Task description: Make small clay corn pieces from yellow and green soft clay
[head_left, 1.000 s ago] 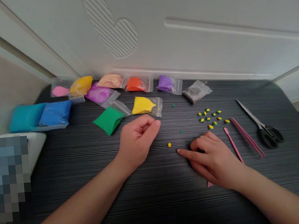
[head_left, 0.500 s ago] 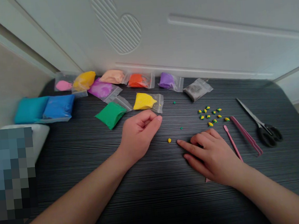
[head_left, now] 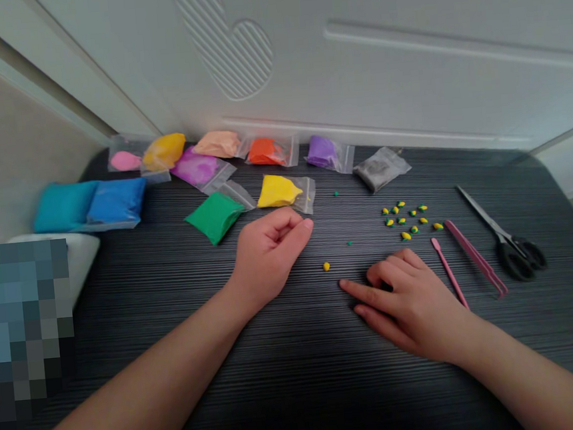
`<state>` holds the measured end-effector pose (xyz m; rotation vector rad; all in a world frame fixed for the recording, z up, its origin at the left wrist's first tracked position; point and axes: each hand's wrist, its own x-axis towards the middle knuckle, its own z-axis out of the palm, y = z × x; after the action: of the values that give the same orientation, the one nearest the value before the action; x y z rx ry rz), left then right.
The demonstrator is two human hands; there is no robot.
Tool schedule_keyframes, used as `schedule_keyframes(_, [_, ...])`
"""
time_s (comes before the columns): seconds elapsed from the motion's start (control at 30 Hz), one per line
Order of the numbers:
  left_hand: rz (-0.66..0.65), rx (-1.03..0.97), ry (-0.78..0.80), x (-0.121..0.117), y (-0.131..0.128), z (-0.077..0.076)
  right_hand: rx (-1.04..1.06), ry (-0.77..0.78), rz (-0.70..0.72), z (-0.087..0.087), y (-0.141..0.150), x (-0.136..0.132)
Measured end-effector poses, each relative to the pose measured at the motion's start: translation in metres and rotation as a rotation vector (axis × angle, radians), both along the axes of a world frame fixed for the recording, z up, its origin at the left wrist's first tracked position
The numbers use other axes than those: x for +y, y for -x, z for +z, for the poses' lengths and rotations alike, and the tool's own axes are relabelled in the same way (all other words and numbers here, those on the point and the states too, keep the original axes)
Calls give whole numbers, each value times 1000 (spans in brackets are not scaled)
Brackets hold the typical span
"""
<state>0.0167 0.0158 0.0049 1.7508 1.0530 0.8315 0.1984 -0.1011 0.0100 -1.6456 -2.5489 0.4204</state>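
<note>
My left hand [head_left: 268,251] rests on the dark striped table [head_left: 300,374] as a loose fist, fingers curled in; what they hold, if anything, is hidden. My right hand [head_left: 407,301] lies flat, its index finger stretched left toward a tiny yellow clay ball [head_left: 326,266] and not touching it. Two small green specks [head_left: 349,243] lie beyond. A cluster of several small yellow-and-green clay pieces [head_left: 407,219] sits just past my right hand. A green clay bag [head_left: 215,216] and a yellow clay bag [head_left: 277,192] lie near my left hand.
More clay bags line the back: blue [head_left: 112,202], teal [head_left: 62,206], magenta [head_left: 195,167], orange [head_left: 263,151], purple [head_left: 321,150], grey [head_left: 375,169]. A pink modelling stick [head_left: 449,273], pink tweezers [head_left: 475,257] and black scissors [head_left: 507,242] lie at the right. A white panel rises behind.
My right hand has drawn back slightly from the yellow ball. The left fist stays put. The view has shifted a little.
</note>
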Motion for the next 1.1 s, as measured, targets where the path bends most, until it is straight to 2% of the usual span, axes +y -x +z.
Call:
schedule_keyframes(0.33, [-12,8,-12,0,0,0,-45,-52,-70,-4,-1,1])
schedule_keyframes(0.6, [-11,-12,-8,0,1,-1,28,-127,-97,-4,-2,0])
schedule_keyframes(0.77, [-23,-17,-14,0,1,-1,58,-200,-181,-5,3,2])
schedule_keyframes(1.1, [-61,-64,74,0,1,-1,119,-176,-224,-5,10,6])
